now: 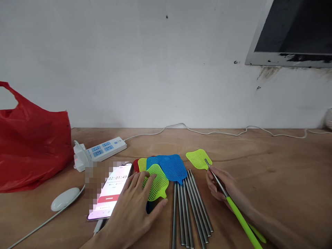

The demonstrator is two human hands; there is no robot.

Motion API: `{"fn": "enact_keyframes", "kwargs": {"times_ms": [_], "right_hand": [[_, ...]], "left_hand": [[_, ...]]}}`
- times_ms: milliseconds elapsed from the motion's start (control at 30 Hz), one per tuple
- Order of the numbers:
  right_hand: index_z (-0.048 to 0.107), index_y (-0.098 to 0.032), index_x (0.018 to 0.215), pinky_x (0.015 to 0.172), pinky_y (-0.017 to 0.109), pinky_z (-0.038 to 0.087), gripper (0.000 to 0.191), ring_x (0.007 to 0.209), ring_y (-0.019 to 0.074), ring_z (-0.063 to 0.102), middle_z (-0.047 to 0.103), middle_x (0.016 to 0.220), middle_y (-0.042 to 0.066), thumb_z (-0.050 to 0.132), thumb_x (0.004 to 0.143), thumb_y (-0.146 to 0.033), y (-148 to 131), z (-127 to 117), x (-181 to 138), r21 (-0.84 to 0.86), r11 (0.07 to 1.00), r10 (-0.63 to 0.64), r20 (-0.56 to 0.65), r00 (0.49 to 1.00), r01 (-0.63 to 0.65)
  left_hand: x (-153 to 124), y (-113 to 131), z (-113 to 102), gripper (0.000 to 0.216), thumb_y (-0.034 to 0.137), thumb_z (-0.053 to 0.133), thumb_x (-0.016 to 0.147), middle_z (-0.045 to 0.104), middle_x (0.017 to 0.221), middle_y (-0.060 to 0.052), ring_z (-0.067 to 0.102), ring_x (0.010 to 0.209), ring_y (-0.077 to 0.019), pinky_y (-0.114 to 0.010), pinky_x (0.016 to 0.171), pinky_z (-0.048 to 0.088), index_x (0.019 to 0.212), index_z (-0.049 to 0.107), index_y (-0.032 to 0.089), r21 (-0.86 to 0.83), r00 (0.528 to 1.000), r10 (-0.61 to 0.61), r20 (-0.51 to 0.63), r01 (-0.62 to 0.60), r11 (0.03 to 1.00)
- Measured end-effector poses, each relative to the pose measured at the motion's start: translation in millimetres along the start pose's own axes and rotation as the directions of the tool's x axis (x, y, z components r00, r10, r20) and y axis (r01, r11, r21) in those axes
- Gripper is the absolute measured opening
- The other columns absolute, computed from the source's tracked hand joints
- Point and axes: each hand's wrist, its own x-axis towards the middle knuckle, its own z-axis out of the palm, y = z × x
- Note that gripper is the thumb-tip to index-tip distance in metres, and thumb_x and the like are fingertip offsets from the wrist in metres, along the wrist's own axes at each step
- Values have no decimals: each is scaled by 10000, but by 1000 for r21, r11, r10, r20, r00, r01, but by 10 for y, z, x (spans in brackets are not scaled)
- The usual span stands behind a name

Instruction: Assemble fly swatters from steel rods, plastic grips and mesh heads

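My right hand (pixel 220 185) is closed round the metal rod of a fly swatter (pixel 198 158), whose lime-green mesh head lies on the wooden table beyond my fingers and whose green handle runs back along my forearm. My left hand (pixel 137 200) lies flat with fingers spread on a loose lime-green swatter head (pixel 157 180). Beside it overlap several more heads: blue (pixel 171 167), yellow-green and red. Several bare metal rods (pixel 192 207) lie side by side between my two hands.
A phone (pixel 111 193) showing a timer lies left of my left hand. Further left are a white mouse (pixel 64 199), a white power strip (pixel 100 150) with its cable along the wall, and a red plastic bag (pixel 31 148). A dark screen hangs top right.
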Motion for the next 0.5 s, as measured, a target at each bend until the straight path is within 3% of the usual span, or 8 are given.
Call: {"fn": "enact_keyframes", "kwargs": {"times_ms": [200,333,500], "right_hand": [[492,-199,682,314,161,161,468,298,26,288,467,452,-80,676,797,-614,32,-18,-11,-31,1000,-2,28,1000,3],[500,-195,664,311,166,150,478,283,20,260,457,426,-83,686,772,-622,12,-1,-12,-46,999,9,34,999,-8],[509,-199,662,300,167,137,482,260,27,235,436,364,-88,666,776,-640,28,-4,14,-67,998,-9,31,999,11]], "left_hand": [[-44,-74,106,622,614,460,960,552,1408,-187,469,1317,-418,-613,1015,442,1387,518,165,72,999,-31,-8,31,997],[-43,-85,122,633,618,473,953,605,1328,-205,522,1259,-423,-619,1005,445,1360,534,138,70,998,-45,37,42,997],[-22,-28,46,643,610,556,912,573,1307,-206,549,1200,-422,-615,952,483,1359,494,151,-5,998,-57,-10,57,998]]}}
